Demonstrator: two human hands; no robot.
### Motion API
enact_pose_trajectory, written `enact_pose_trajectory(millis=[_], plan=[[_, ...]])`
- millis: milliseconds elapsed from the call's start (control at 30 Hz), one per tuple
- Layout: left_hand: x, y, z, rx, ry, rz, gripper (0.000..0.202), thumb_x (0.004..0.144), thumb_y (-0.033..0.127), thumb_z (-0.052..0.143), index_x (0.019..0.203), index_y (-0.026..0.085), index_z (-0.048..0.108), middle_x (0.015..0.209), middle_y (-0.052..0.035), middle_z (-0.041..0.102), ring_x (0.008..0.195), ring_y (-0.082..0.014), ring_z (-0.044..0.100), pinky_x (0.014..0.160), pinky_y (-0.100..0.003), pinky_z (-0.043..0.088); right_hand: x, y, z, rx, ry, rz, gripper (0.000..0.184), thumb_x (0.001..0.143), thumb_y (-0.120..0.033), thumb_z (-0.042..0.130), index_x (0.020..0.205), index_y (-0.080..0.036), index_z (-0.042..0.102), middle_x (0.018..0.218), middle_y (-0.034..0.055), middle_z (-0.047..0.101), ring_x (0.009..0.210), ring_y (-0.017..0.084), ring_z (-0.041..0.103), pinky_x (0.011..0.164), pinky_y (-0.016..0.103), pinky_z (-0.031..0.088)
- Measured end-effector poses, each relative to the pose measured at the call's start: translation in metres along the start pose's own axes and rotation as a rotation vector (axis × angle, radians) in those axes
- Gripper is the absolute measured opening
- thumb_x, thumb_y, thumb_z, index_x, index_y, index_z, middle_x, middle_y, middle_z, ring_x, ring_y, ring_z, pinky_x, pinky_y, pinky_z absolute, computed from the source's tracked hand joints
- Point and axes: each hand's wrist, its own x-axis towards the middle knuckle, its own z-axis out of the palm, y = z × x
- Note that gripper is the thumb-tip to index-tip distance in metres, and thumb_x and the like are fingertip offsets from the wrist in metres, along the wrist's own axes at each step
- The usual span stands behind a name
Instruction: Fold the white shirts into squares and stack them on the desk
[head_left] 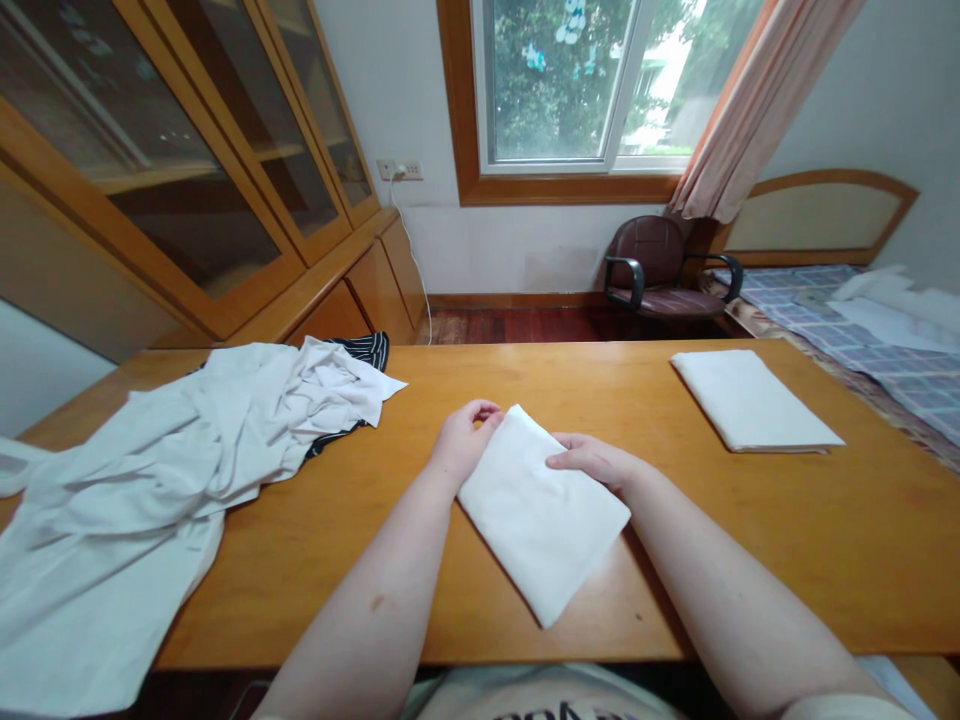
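Observation:
A folded white cloth [541,520] lies slantwise on the wooden table [750,540] right in front of me. My left hand [463,440] curls its fingers on the cloth's far left edge near the top corner, pinching it. My right hand [596,462] rests on the cloth's upper right edge with fingers bent and pressing the fabric down. Both forearms reach in from the near edge.
A heap of unfolded white garments [150,480], with a dark striped piece [365,349] among them, covers the table's left side. Another folded white cloth [754,402] lies at the far right. Behind stand a glass-fronted cabinet [187,170], a brown chair [652,270] and a bed [862,330].

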Motion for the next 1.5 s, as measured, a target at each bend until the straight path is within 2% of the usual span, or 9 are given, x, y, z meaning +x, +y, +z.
enact_pose_trajectory(millis=[133, 200, 400, 500, 800, 967, 1233, 1367, 1500], plan=[[0.010, -0.014, -0.002, -0.199, 0.318, -0.085, 0.027, 0.074, 0.035, 0.067, 0.098, 0.021, 0.063, 0.111, -0.0084, 0.064, 0.110, -0.0228, 0.055, 0.099, -0.036, 0.037, 0.004, 0.000, -0.009, 0.108, 0.090, -0.128, 0.046, 0.069, -0.032, 0.072, 0.111, -0.017, 0.060, 0.104, 0.0102, 0.070, 0.085, 0.024, 0.068, 0.078, 0.038, 0.052], [0.013, -0.017, 0.001, -0.400, 0.363, -0.180, 0.033, 0.074, 0.033, 0.068, 0.103, 0.020, 0.059, 0.118, -0.0091, 0.061, 0.116, -0.0219, 0.053, 0.102, -0.036, 0.036, 0.007, -0.001, -0.012, 0.163, 0.164, -0.213, 0.046, 0.071, -0.034, 0.071, 0.113, -0.018, 0.058, 0.107, 0.0101, 0.069, 0.090, 0.025, 0.067, 0.084, 0.041, 0.051], [0.002, -0.004, 0.022, -0.973, -0.142, -0.477, 0.046, 0.076, 0.045, 0.063, 0.110, 0.014, 0.057, 0.107, -0.0131, 0.067, 0.102, -0.0287, 0.063, 0.093, -0.046, 0.047, 0.012, -0.003, -0.010, 0.274, 0.272, -0.312, 0.043, 0.079, -0.043, 0.062, 0.117, -0.023, 0.054, 0.118, 0.0073, 0.065, 0.106, 0.026, 0.062, 0.096, 0.045, 0.045], [-0.003, 0.000, 0.027, -1.042, -0.241, -0.524, 0.056, 0.071, 0.034, 0.070, 0.120, 0.015, 0.052, 0.107, -0.0137, 0.068, 0.099, -0.0304, 0.065, 0.093, -0.050, 0.047, 0.013, -0.002, -0.007, 0.251, 0.270, -0.309, 0.044, 0.082, -0.045, 0.058, 0.119, -0.023, 0.054, 0.118, 0.0081, 0.065, 0.107, 0.026, 0.062, 0.098, 0.046, 0.044], [0.002, -0.007, 0.025, -1.072, -0.107, -0.382, 0.071, 0.064, 0.019, 0.075, 0.129, 0.020, 0.045, 0.111, -0.0114, 0.067, 0.101, -0.0321, 0.064, 0.096, -0.057, 0.043, 0.008, -0.003, -0.008, 0.168, 0.078, -0.146, 0.045, 0.069, -0.030, 0.071, 0.111, -0.015, 0.063, 0.111, 0.0120, 0.068, 0.103, 0.028, 0.064, 0.098, 0.045, 0.043], [0.002, -0.004, 0.022, -1.114, -0.026, -0.323, 0.066, 0.066, 0.020, 0.070, 0.128, 0.022, 0.045, 0.115, -0.0087, 0.066, 0.108, -0.0303, 0.061, 0.100, -0.055, 0.041, 0.009, -0.005, -0.011, 0.126, 0.173, -0.180, 0.042, 0.067, -0.029, 0.073, 0.105, -0.014, 0.066, 0.106, 0.0125, 0.070, 0.098, 0.029, 0.065, 0.095, 0.045, 0.045], [0.008, -0.009, 0.012, -1.159, -0.120, -0.538, 0.046, 0.074, 0.038, 0.059, 0.111, 0.010, 0.059, 0.106, -0.0138, 0.069, 0.116, -0.0317, 0.055, 0.107, -0.049, 0.036, 0.001, -0.008, -0.021, -0.005, 0.103, -0.101, 0.042, 0.061, -0.025, 0.077, 0.100, -0.012, 0.068, 0.100, 0.0118, 0.071, 0.089, 0.026, 0.067, 0.088, 0.040, 0.047], [0.011, -0.012, 0.012, -1.162, -0.085, -0.515, 0.047, 0.075, 0.036, 0.059, 0.115, 0.010, 0.058, 0.108, -0.0129, 0.069, 0.117, -0.0295, 0.055, 0.106, -0.046, 0.038, 0.000, -0.008, -0.023, 0.112, 0.131, -0.130, 0.045, 0.069, -0.044, 0.067, 0.103, -0.015, 0.065, 0.105, 0.0120, 0.070, 0.098, 0.028, 0.064, 0.091, 0.042, 0.046], [0.013, -0.017, 0.011, -1.193, 0.036, -0.435, 0.052, 0.076, 0.041, 0.059, 0.119, 0.012, 0.056, 0.113, -0.0116, 0.068, 0.118, -0.0285, 0.054, 0.105, -0.044, 0.039, 0.003, -0.008, -0.017, 0.218, 0.174, -0.304, 0.069, 0.074, -0.072, 0.042, 0.116, -0.019, 0.057, 0.117, 0.0120, 0.064, 0.114, 0.029, 0.056, 0.096, 0.046, 0.042]])
